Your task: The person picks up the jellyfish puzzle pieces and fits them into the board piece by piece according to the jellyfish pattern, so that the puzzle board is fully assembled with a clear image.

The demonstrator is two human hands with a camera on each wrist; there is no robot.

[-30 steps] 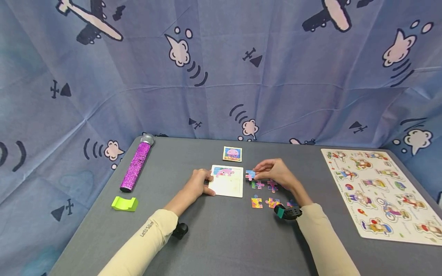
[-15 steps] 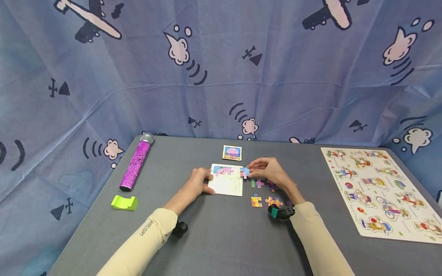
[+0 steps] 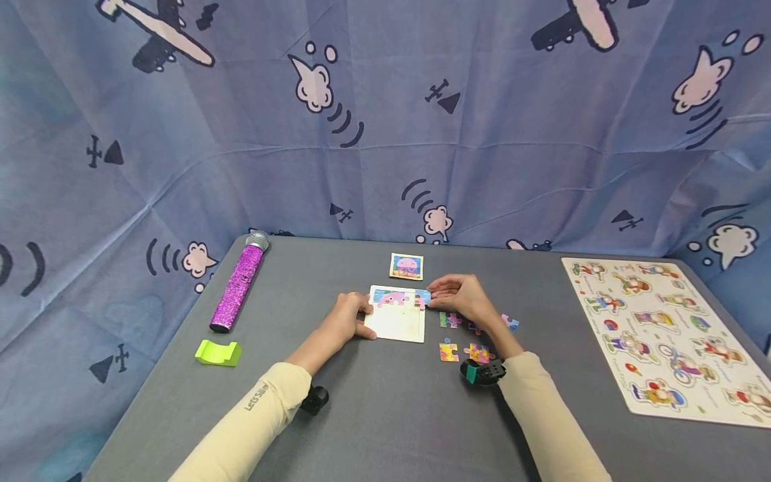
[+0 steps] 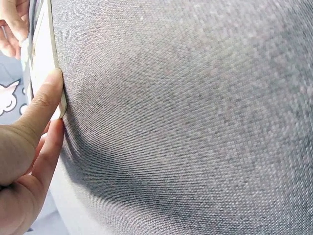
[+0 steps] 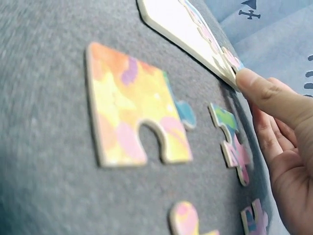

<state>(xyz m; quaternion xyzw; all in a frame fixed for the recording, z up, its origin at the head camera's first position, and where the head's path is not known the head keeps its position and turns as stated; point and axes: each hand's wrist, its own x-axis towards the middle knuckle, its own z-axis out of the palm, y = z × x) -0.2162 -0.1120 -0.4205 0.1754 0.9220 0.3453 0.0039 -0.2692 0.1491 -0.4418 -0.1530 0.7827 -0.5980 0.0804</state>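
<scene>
A white puzzle tray (image 3: 394,326) lies mid-table, with joined pieces of a pink animal on blue (image 3: 390,296) along its far side. My left hand (image 3: 343,316) holds the tray's left edge; in the left wrist view the thumb (image 4: 46,93) rests on the rim and a finger touches the corner. My right hand (image 3: 462,296) pinches a blue-and-pink puzzle piece (image 3: 423,296) at the tray's far right corner, overlapping the rim. Beside the tray lie a green-and-pink piece (image 3: 449,320), a yellow piece (image 5: 127,107) and several others, some partly hidden under my right wrist.
A small jellyfish picture (image 3: 406,266) lies behind the tray. To the left are a glittery pink microphone (image 3: 239,288) and a lime-green block (image 3: 218,353). A large picture board (image 3: 668,341) lies at the right. A blue printed curtain (image 3: 385,134) hangs behind the table.
My right hand has moved left with the puzzle piece, from beside the tray to over its far right corner. The left hand keeps its place on the tray's edge.
</scene>
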